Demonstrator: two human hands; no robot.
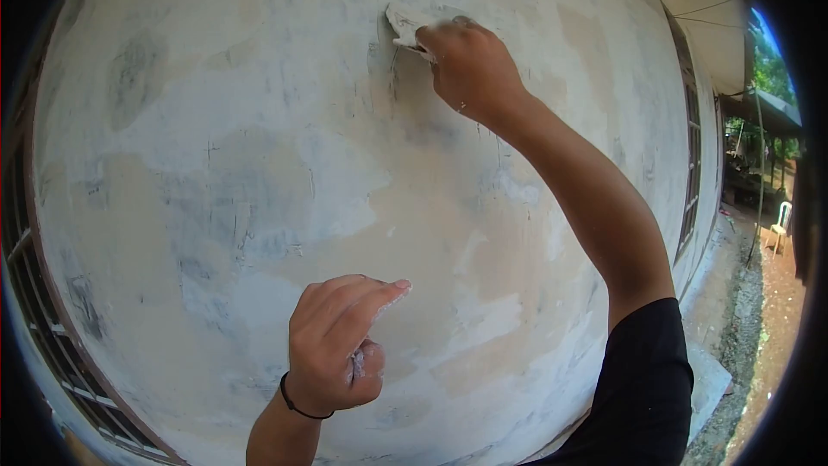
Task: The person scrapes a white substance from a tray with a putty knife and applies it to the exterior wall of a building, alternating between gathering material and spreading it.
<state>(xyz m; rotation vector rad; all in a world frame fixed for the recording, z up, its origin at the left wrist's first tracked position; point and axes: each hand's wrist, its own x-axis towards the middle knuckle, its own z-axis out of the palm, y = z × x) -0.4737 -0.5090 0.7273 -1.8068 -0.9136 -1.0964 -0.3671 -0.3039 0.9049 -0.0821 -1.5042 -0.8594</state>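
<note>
High on the patchy white and beige wall (345, 164), my right hand (474, 65) grips a flat scraper (408, 26) coated in white paste, its edge against the surface. My left hand (341, 341) is raised lower down, in front of the wall, with a dark band at the wrist. Its fingers are curled together, and white paste smears the index finger and thumb. Whether anything lies inside the curled left fingers is hidden.
Barred windows stand at the far left (65, 354) and on the right (693, 147). Beyond the wall at right are a gravel strip (733, 380), brown ground and a pale chair (780, 226). A pale sheet (707, 388) lies near the black sleeve.
</note>
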